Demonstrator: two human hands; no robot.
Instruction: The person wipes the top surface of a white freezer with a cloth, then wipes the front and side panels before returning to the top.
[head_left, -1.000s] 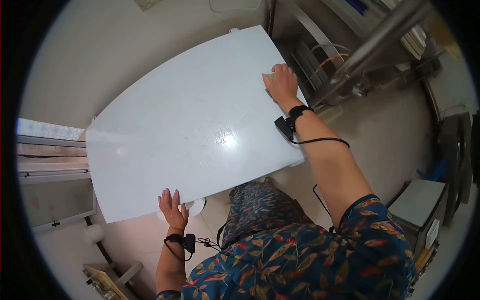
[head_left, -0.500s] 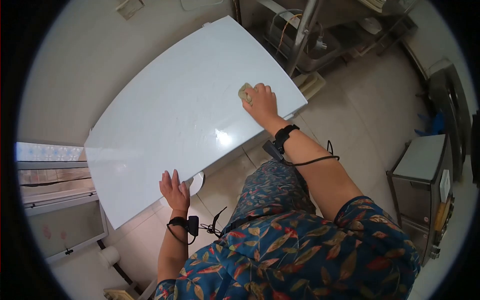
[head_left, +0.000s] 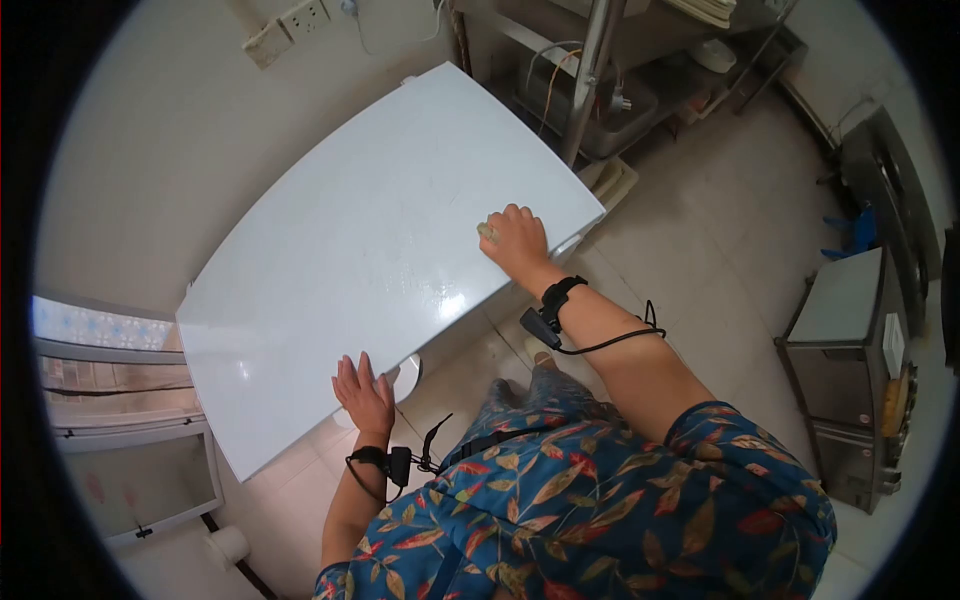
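Hands: right hand presses one cloth, seemingly; left hand flat on one white panel.

Cloth mostly hidden under right hand; only a corner shows. Desk legs out of sight beneath its top. Shelf contents cut off, too blurred to name.
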